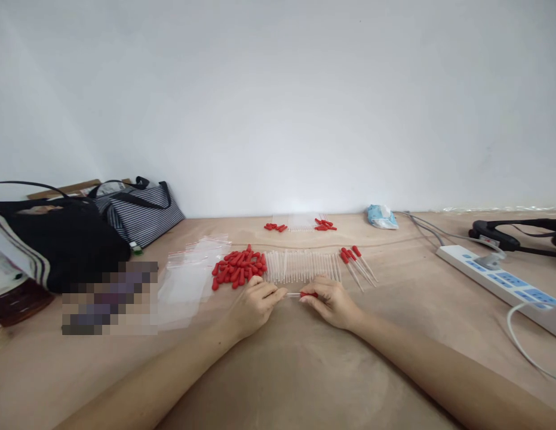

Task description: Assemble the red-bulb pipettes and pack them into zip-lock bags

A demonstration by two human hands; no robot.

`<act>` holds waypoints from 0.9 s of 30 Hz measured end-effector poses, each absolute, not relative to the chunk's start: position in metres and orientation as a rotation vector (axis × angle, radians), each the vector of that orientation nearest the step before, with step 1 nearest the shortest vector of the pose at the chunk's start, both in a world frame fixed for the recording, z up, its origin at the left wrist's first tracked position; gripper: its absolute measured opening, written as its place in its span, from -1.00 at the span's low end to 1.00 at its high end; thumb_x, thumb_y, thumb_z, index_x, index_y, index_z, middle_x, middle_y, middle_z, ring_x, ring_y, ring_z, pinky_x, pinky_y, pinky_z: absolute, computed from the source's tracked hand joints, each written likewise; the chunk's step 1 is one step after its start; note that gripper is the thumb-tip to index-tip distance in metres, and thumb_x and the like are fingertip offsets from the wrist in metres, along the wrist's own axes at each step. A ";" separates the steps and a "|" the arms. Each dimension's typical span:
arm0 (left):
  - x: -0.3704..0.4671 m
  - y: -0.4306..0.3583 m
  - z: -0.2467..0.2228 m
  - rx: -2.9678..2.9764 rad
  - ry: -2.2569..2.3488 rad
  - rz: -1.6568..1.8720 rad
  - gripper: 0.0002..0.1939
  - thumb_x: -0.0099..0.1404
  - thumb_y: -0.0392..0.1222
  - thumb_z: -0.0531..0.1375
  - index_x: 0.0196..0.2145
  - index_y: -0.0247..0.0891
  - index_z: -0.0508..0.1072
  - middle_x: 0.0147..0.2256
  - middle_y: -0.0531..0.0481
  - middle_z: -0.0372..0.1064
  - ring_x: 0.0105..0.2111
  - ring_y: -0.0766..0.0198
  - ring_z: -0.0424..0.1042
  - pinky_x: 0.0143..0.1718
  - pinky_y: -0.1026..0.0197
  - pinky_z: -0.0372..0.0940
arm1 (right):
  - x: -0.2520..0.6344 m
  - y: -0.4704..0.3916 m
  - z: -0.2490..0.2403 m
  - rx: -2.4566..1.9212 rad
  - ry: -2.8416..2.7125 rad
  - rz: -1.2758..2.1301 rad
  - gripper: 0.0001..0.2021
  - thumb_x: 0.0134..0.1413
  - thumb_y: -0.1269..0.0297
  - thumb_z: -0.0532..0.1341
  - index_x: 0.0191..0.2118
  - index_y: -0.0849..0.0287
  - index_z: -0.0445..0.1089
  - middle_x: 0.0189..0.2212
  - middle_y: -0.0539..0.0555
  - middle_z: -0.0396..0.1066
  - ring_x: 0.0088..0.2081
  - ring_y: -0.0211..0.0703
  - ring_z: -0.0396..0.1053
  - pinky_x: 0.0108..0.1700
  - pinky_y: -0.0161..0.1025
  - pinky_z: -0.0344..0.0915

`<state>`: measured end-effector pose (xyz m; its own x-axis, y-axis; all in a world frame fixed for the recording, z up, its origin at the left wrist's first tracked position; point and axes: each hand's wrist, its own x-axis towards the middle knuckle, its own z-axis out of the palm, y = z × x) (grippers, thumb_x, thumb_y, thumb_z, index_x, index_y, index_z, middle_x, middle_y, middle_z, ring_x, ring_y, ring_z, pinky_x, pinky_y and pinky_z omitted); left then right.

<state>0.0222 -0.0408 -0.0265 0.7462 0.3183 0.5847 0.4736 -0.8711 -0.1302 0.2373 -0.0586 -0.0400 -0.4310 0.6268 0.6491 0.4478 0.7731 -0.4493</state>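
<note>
Left hand: fingertips pinch one end of a thin clear tube, which lies level in front of the person.
Right hand: thumb and fingers pinch a red bulb at the tube's other end; how far the tube sits inside it is hidden.
Row of clear tubes: just beyond both hands, side by side, pointing away from them.
Pile of red bulbs: just beyond the left hand, a little to its left.
Tubes with red heads: a few, beyond the right hand and to its right, lying at a slant.
Clear plastic bags: left of the left hand, overlapping.
Smaller red clusters: two, well beyond the hands, near the wall.
Power strip: well to the right of the right hand, a plug in it.
Striped bag: far beyond the left hand, to its left.
</note>
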 end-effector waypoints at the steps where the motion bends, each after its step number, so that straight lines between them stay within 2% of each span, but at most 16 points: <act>1: 0.022 -0.041 -0.026 -2.662 -0.608 -0.812 -0.73 0.29 -0.43 -0.12 -0.23 -0.31 0.34 -0.49 0.01 0.35 -0.51 0.34 0.26 -0.39 0.22 0.02 | 0.238 -0.058 -0.041 -0.789 -2.107 0.244 -0.87 0.09 0.30 0.09 -0.36 0.19 0.36 -0.51 0.03 0.40 -0.45 -0.26 0.30 -0.29 -0.26 0.18; 12: 0.023 -0.042 -0.028 -2.648 -0.551 -0.777 -0.71 0.28 -0.46 -0.14 -0.24 -0.35 0.34 -0.50 0.00 0.35 -0.52 0.33 0.27 -0.40 0.22 0.02 | 0.238 -0.058 -0.043 -0.723 -2.174 0.134 -0.89 0.08 0.32 0.10 -0.31 0.18 0.34 -0.46 0.07 0.42 -0.42 -0.24 0.30 -0.29 -0.22 0.16; 19: 0.029 -0.045 -0.031 -2.689 -0.595 -0.898 -0.78 0.31 -0.39 -0.09 -0.24 -0.35 0.33 -0.47 -0.01 0.38 -0.51 0.34 0.31 -0.41 0.23 0.05 | 0.237 -0.058 -0.041 -0.714 -2.144 0.167 -0.91 0.08 0.35 0.09 -0.31 0.19 0.31 -0.49 0.04 0.39 -0.44 -0.26 0.29 -0.30 -0.23 0.14; 27: 0.031 -0.048 -0.029 -2.762 -0.646 -0.899 -0.78 0.31 -0.36 -0.07 -0.24 -0.34 0.36 -0.45 -0.02 0.41 -0.49 0.33 0.35 -0.39 0.21 0.09 | 0.235 -0.058 -0.038 -0.753 -2.187 0.246 -0.90 0.08 0.31 0.08 -0.32 0.18 0.31 -0.48 0.05 0.39 -0.42 -0.23 0.31 -0.27 -0.20 0.15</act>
